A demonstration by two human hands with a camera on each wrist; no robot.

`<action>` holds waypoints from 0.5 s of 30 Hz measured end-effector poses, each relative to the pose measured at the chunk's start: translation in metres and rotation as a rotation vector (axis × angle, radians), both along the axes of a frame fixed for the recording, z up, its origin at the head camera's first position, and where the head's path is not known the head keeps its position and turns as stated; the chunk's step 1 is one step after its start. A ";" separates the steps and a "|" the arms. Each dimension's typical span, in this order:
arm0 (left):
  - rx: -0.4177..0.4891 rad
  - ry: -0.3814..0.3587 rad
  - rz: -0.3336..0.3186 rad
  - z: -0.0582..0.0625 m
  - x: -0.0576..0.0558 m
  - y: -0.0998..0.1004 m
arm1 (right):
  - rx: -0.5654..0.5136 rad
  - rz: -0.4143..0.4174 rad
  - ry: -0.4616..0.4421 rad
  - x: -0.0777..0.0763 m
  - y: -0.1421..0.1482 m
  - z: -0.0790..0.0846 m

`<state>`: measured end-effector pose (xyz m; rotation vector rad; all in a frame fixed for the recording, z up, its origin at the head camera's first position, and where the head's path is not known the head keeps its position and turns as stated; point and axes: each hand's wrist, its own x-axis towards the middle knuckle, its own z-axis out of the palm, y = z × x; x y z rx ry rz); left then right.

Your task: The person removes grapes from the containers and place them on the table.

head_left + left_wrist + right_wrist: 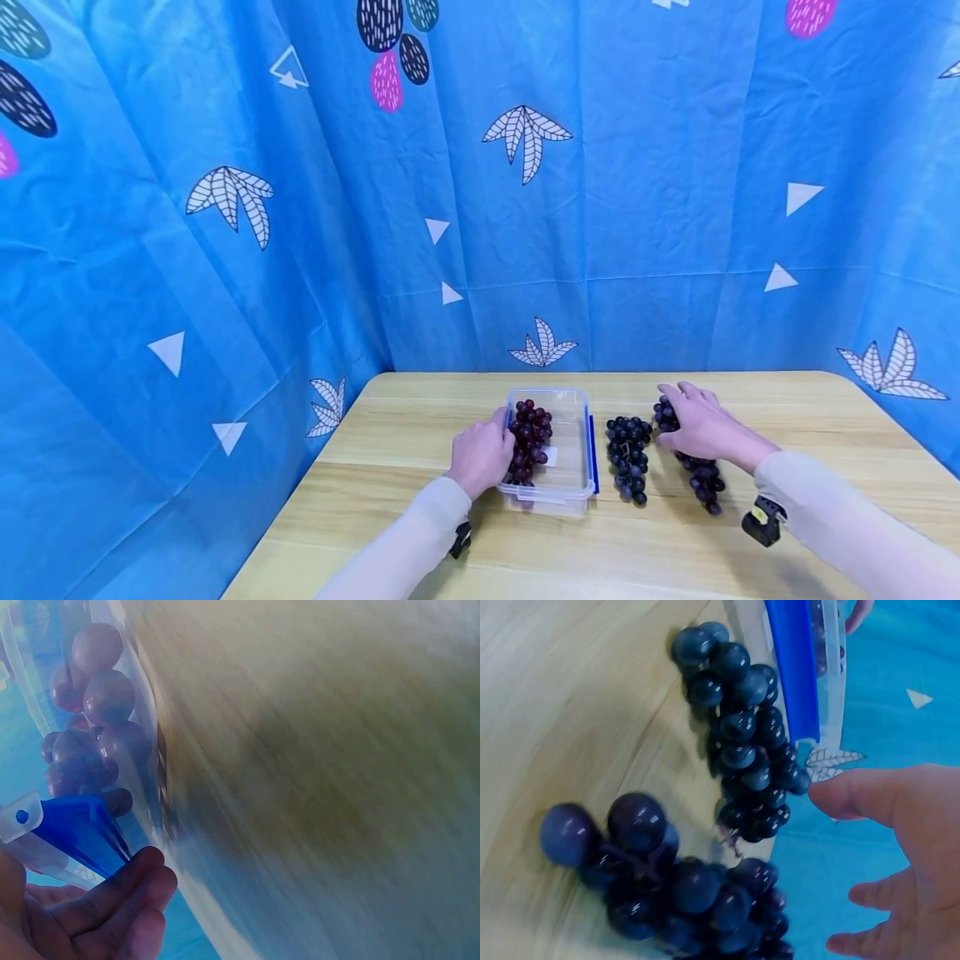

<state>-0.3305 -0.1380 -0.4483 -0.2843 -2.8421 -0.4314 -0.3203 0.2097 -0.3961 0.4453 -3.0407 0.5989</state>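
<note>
A clear plastic food container holds a bunch of red grapes along its left side. My left hand grips that side wall, and in the left wrist view its curled fingers lie by a blue latch. Over a bunch of purple grapes at the right, my right hand reaches with fingers spread. The right wrist view shows thumb and fingers apart, with the purple bunch below them. Between container and right hand lies a bunch of black grapes.
Everything stands on a light wooden table. The container's right-hand blue latch is flipped outward, close to the black grapes. A blue patterned curtain hangs behind the table and along its left side.
</note>
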 end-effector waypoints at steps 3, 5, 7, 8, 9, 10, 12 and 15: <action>0.004 -0.003 0.003 0.000 0.000 0.000 | -0.014 0.028 -0.001 0.000 -0.009 0.003; 0.004 -0.002 0.004 0.000 0.000 0.000 | -0.015 0.038 -0.010 0.000 -0.016 0.005; 0.004 0.001 0.005 -0.001 0.000 0.000 | -0.015 0.049 -0.015 0.000 -0.022 0.007; 0.005 0.001 0.006 -0.001 0.000 0.000 | -0.016 0.053 -0.017 0.000 -0.026 0.009; 0.006 0.002 0.007 -0.001 0.000 0.000 | -0.015 0.058 -0.016 0.000 -0.029 0.010; 0.008 0.000 0.007 -0.001 0.000 0.000 | -0.015 0.063 -0.014 0.000 -0.032 0.012; 0.008 -0.003 0.008 -0.002 -0.001 -0.001 | -0.019 0.081 -0.012 0.000 -0.038 0.015; 0.004 0.002 0.009 -0.004 -0.003 -0.002 | -0.036 0.104 -0.022 -0.001 -0.047 0.018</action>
